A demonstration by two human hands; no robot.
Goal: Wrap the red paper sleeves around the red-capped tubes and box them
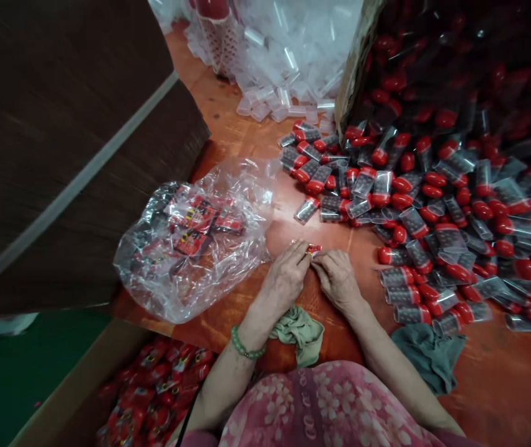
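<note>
My left hand (288, 274) and my right hand (339, 279) meet at the middle of the orange table. Between their fingertips is a small red printed piece (312, 249), perhaps a label or card, mostly covered by the fingers. The left fingers are closed on its left side, and the right thumb and forefinger pinch its lower right edge. To the left lies a transparent plastic bag (247, 248) with red printed packets (193, 241) inside. Right of my hands spreads a heap of transparent tubes with red rounded caps (414, 222); one capped tube (307, 210) lies just beyond my fingers.
Uncapped transparent tubes (288, 81) are piled at the back. A large dark box (61, 124) stands left. Below the table edge, a carton (79, 379) holds red packets (154, 391). A green cloth (300, 332) and a dark grey-green cloth (429, 354) lie near me.
</note>
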